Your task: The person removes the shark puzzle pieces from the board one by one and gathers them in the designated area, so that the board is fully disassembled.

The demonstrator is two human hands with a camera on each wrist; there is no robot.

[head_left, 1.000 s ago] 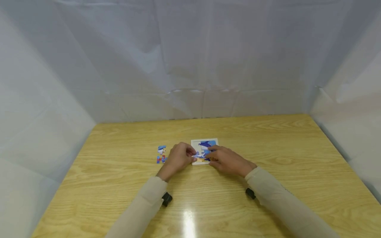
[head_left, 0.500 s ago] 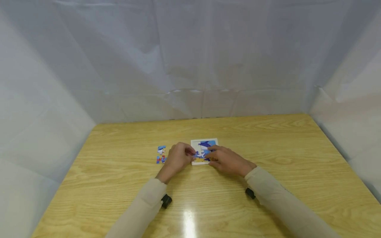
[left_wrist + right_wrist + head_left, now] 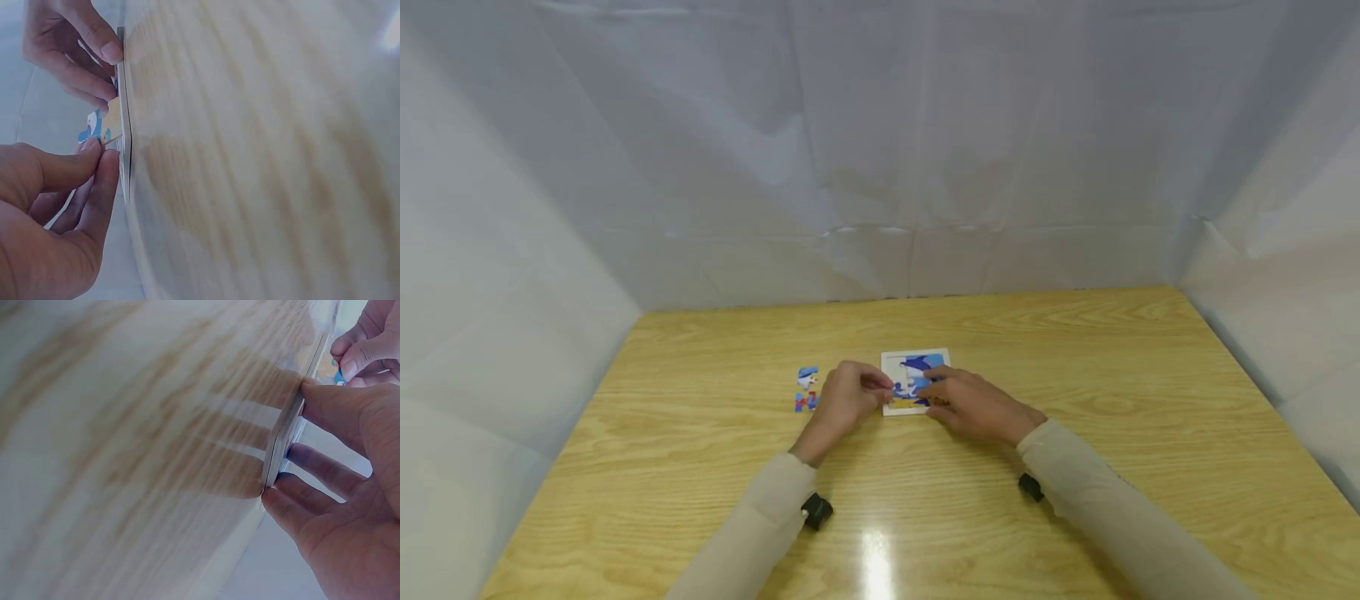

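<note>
A white puzzle board (image 3: 914,364) with a partly built blue picture lies at the table's middle. My left hand (image 3: 880,390) is at its left edge, thumb and forefinger pinching a blue and orange puzzle piece (image 3: 99,127) against the board (image 3: 125,125). My right hand (image 3: 934,392) holds the board's right part: in the right wrist view the thumb (image 3: 325,403) presses its near edge (image 3: 284,440) and the fingers (image 3: 312,469) lie on its top face. Much of the picture is hidden by the hands.
Two or three loose blue and red pieces (image 3: 806,390) lie just left of my left hand. The wooden table (image 3: 1075,358) is walled by pale sheeting (image 3: 880,167) at the back and both sides. Black wrist cameras (image 3: 816,510) sit under both sleeves.
My left hand has drawn very slightly to the left along the board's edge, still pinching the piece. The right hand and the board have stayed put.
</note>
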